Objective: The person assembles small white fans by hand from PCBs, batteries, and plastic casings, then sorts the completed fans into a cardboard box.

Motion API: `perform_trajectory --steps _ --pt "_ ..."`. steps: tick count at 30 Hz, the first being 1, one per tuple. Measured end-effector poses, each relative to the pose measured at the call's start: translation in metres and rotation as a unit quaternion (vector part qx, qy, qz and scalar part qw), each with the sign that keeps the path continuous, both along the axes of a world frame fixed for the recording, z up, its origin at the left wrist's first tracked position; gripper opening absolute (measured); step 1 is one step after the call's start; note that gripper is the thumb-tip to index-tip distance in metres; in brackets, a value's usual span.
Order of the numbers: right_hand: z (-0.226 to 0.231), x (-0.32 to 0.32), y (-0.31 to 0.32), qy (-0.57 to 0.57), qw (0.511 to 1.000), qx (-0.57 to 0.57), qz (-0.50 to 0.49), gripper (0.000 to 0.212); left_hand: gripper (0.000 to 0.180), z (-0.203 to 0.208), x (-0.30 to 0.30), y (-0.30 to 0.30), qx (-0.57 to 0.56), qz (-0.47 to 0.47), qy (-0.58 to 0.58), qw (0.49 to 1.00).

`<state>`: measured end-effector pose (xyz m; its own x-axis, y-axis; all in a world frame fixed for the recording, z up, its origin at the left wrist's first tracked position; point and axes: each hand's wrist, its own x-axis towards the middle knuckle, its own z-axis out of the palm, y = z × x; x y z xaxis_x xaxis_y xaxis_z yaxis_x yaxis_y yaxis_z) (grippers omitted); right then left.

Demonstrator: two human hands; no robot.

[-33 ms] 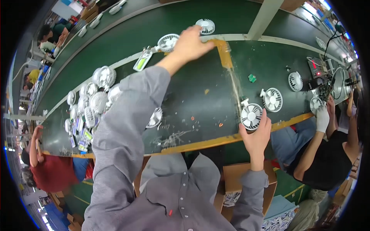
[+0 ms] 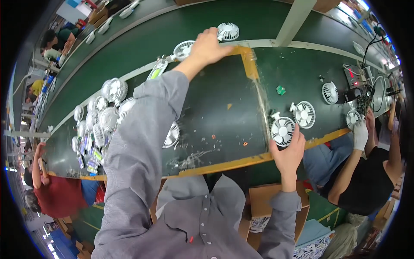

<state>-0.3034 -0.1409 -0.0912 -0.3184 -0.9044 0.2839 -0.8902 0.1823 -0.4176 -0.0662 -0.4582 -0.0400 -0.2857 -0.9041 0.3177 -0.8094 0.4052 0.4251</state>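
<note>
My left hand (image 2: 210, 46) is stretched over the far rail, thumb and fingers apart. Beside its fingertips on the green belt lies a white caged fan head (image 2: 228, 31); no grip on it shows. Partly behind my left wrist is another white fan (image 2: 183, 50), with a white part bearing a yellow-green label (image 2: 157, 70) close by. Near the table's front edge, my right hand (image 2: 289, 154) curls its thumb and fingers around the rim of a white handheld fan head (image 2: 283, 131). A similar fan (image 2: 304, 115) lies just beyond it.
White fan heads (image 2: 108, 118) and labelled parts are heaped at the left, partly behind my left sleeve. A green circuit board (image 2: 281, 90) lies right of the taped seam (image 2: 261, 101). A person's gloved hand (image 2: 360, 134) handles a fan at the right. An upright post (image 2: 296, 23) rises from the rail.
My left hand has drawn slightly left, away from the fan head on the belt. The right hand and its fan have shifted a little to the right.
</note>
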Motion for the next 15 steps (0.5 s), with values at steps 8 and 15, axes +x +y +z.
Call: perform_trajectory --steps 8,15 --pt "-0.009 -0.075 -0.054 0.044 0.994 -0.01 -0.102 0.086 0.099 -0.047 -0.079 -0.101 0.102 0.055 -0.101 0.988" --pt "-0.004 -0.087 -0.083 0.069 0.98 -0.092 -0.163 0.072 0.091 -0.033 -0.07 -0.135 0.25 0.067 0.191 0.947"
